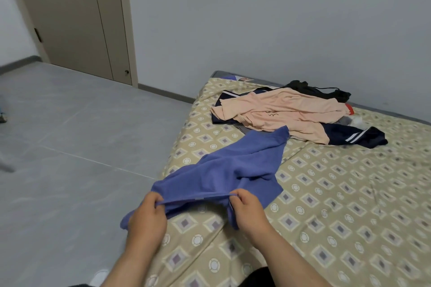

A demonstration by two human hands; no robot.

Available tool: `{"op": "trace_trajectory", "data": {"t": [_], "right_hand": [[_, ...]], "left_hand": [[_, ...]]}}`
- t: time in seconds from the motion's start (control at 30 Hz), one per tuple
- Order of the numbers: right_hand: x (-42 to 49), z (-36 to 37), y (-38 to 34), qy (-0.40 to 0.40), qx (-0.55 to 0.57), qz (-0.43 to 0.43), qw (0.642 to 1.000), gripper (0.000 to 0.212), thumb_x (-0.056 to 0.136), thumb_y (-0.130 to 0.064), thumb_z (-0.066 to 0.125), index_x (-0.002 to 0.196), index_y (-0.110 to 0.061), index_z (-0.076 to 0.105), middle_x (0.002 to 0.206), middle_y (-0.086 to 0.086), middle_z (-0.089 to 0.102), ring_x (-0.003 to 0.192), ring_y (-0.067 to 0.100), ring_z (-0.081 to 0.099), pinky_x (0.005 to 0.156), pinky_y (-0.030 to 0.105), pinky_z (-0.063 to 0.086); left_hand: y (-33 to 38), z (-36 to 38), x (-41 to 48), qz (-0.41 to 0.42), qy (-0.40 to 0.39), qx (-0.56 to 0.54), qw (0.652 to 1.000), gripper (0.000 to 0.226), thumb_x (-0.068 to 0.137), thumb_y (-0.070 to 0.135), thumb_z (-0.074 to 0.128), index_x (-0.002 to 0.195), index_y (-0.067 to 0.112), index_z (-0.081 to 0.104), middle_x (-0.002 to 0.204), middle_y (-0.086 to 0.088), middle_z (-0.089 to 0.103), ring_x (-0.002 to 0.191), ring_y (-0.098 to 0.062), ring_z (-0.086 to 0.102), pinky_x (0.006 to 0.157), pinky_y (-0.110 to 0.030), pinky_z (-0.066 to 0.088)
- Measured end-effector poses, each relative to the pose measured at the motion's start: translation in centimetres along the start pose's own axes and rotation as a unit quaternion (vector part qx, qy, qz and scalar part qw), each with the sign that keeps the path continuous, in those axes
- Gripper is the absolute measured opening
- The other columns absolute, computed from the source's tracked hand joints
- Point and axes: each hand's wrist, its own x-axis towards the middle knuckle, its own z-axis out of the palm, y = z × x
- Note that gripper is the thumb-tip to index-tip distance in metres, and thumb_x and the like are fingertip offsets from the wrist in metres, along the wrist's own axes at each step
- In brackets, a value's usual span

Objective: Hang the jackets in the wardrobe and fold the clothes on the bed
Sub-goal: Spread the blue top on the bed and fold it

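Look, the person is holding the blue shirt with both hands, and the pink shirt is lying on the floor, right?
Not quite. The left hand and right hand do hold the blue shirt, but the pink shirt is lying on the bed, not on the floor. The head view shows it.
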Motion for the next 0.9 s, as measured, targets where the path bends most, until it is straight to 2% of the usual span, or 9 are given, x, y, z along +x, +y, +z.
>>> {"op": "trace_trajectory", "data": {"t": [0.13, 0.27, 0.43, 0.57, 0.63, 0.73, 0.77, 0.83, 0.9], "right_hand": [[-0.4, 0.0, 0.6, -0.048, -0.089, -0.025, 0.995, 0.021, 0.083, -0.035, 0.07, 0.07, -0.031, 0.054, 0.062, -0.013, 0.055, 0.055, 0.003, 0.047, 0.051, 0.016, 0.035], [-0.5, -1.4, 0.5, -0.081, -0.231, -0.09, 0.965, 0.031, 0.08, -0.01, 0.057, 0.056, -0.02, 0.039, 0.057, -0.003, 0.04, 0.054, 0.011, 0.032, 0.05, 0.028, 0.025], [-0.4, -6.5, -2.4, -0.018, -0.175, -0.031, 0.984, 0.019, 0.082, -0.004, 0.046, 0.064, -0.009, 0.047, 0.059, 0.0, 0.046, 0.057, 0.018, 0.042, 0.053, 0.033, 0.031], [-0.9, -11.9, -8.5, -0.046, -0.074, -0.011, 0.996, 0.025, 0.08, -0.009, 0.047, 0.059, -0.021, 0.041, 0.052, -0.003, 0.038, 0.049, 0.016, 0.033, 0.052, 0.028, 0.025], [-1.2, -14.0, -12.0, -0.047, -0.051, -0.019, 0.997, 0.025, 0.082, -0.007, 0.048, 0.063, -0.02, 0.039, 0.054, -0.001, 0.035, 0.046, 0.015, 0.031, 0.049, 0.028, 0.023], [-2.1, -17.0, -17.2, -0.048, -0.042, -0.038, 0.997, 0.012, 0.078, -0.017, 0.055, 0.076, -0.006, 0.056, 0.068, 0.003, 0.051, 0.061, 0.015, 0.043, 0.059, 0.031, 0.031], [-2.5, -18.1, -18.8, -0.062, -0.033, -0.043, 0.997, 0.027, 0.074, -0.021, 0.056, 0.091, 0.0, 0.064, 0.078, 0.004, 0.055, 0.071, 0.017, 0.046, 0.065, 0.033, 0.033], [-3.4, -20.0, -21.6, -0.095, -0.007, -0.058, 0.994, 0.038, 0.076, -0.021, 0.056, 0.109, -0.008, 0.069, 0.083, 0.002, 0.059, 0.076, 0.017, 0.048, 0.065, 0.031, 0.036], [-4.3, -21.5, -24.1, -0.083, -0.005, -0.104, 0.991, 0.021, 0.086, -0.013, 0.053, 0.097, -0.012, 0.071, 0.077, 0.002, 0.059, 0.073, 0.018, 0.049, 0.065, 0.029, 0.038]], "left_hand": [[1.9, -3.1, 0.8, 0.035, 0.096, -0.081, 0.991, 0.02, 0.094, 0.009, 0.048, 0.082, 0.024, 0.052, 0.078, 0.01, 0.058, 0.073, -0.018, 0.052, 0.063, -0.035, 0.035], [2.6, -6.8, 1.8, 0.062, 0.131, -0.084, 0.986, 0.018, 0.091, 0.008, 0.051, 0.085, 0.024, 0.058, 0.081, 0.011, 0.061, 0.073, -0.01, 0.054, 0.067, -0.033, 0.038], [4.2, -11.1, 2.5, 0.105, 0.1, 0.033, 0.989, 0.022, 0.084, 0.015, 0.062, 0.063, 0.02, 0.06, 0.062, 0.006, 0.062, 0.064, -0.019, 0.057, 0.056, -0.034, 0.041], [7.1, -13.6, 3.1, 0.134, 0.0, 0.169, 0.977, 0.03, 0.093, 0.018, 0.056, 0.065, 0.009, 0.056, 0.065, -0.007, 0.059, 0.068, -0.029, 0.056, 0.058, -0.037, 0.036], [9.3, -15.1, 3.0, 0.105, -0.071, 0.086, 0.988, 0.032, 0.095, 0.02, 0.055, 0.068, 0.001, 0.056, 0.067, -0.011, 0.059, 0.068, -0.028, 0.054, 0.062, -0.038, 0.035], [13.5, -18.4, 1.7, 0.073, -0.167, -0.147, 0.972, 0.026, 0.081, 0.017, 0.067, 0.064, 0.009, 0.05, 0.061, -0.007, 0.046, 0.059, -0.022, 0.041, 0.058, -0.034, 0.027], [15.0, -19.6, 1.3, 0.072, -0.182, -0.196, 0.961, 0.019, 0.075, 0.017, 0.066, 0.066, 0.01, 0.051, 0.064, -0.009, 0.048, 0.059, -0.023, 0.044, 0.058, -0.034, 0.029], [17.8, -21.9, 0.7, 0.086, -0.198, -0.243, 0.946, 0.016, 0.07, 0.019, 0.059, 0.078, 0.006, 0.062, 0.077, -0.016, 0.058, 0.064, -0.026, 0.055, 0.063, -0.034, 0.038], [20.5, -24.0, 0.2, 0.126, -0.206, -0.225, 0.944, 0.029, 0.064, 0.02, 0.057, 0.086, 0.002, 0.061, 0.082, -0.019, 0.056, 0.068, -0.028, 0.053, 0.061, -0.031, 0.039]]}}
